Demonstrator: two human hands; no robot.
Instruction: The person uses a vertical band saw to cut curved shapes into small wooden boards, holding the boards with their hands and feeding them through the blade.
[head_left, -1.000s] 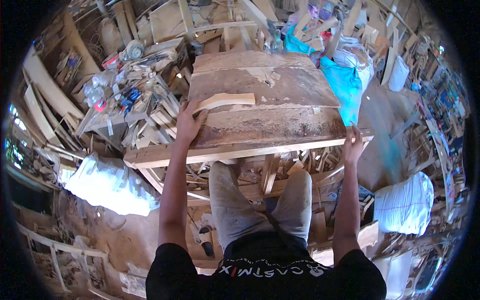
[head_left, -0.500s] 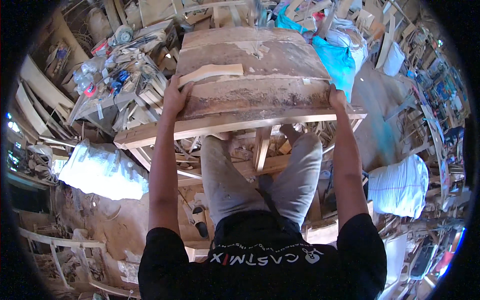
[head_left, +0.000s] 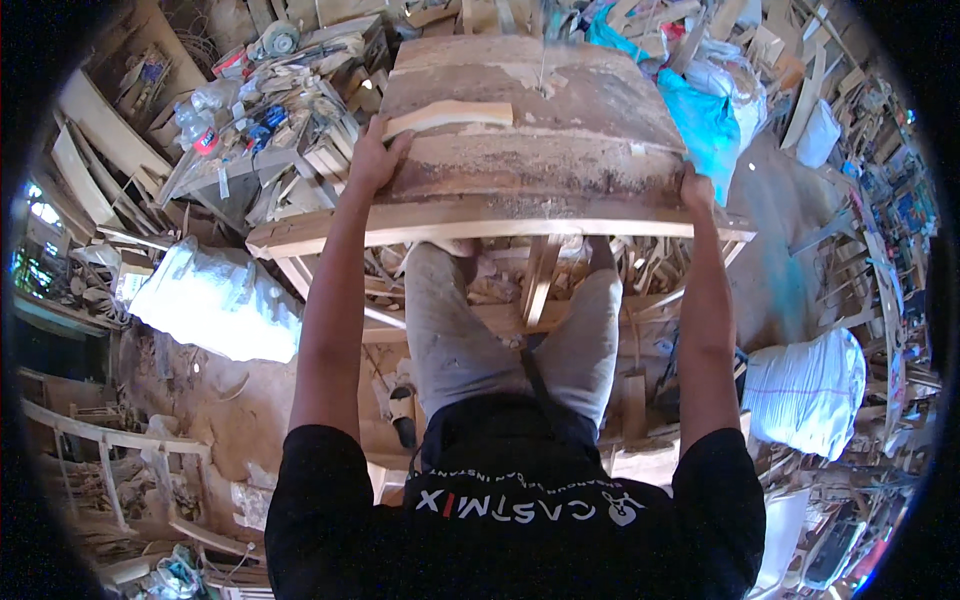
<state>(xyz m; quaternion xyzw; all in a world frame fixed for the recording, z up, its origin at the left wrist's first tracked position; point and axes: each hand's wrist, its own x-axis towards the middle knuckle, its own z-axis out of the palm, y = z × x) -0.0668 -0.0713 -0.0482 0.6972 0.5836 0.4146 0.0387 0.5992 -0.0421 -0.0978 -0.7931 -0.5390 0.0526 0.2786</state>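
Note:
A worn wooden tabletop (head_left: pixel 560 165), dusty and stained dark along its near boards, lies in front of me. My left hand (head_left: pixel 378 160) is closed on its left edge, thumb on top, beside the end of a pale curved strip of wood (head_left: pixel 448 116) lying on the boards. On the opposite side, my right hand (head_left: pixel 697 188) grips the right edge, its fingers partly hidden. A long wooden beam (head_left: pixel 500 224) runs across the near side, below my hands. A thin upright blade or wire (head_left: pixel 543 70) meets the tabletop near its far side.
Heaped wood offcuts and a plastic bottle (head_left: pixel 197 130) are at the left. A turquoise sack (head_left: pixel 700 125) leans by the right edge. White sacks (head_left: pixel 215 305) stand on both sides. My legs straddle a wooden post (head_left: pixel 540 280) under the table, among scraps.
The whole view has shifted, so the tabletop and both hands appear farther right and slightly higher. Both hands keep their hold on the edges, and the curved strip stays in place.

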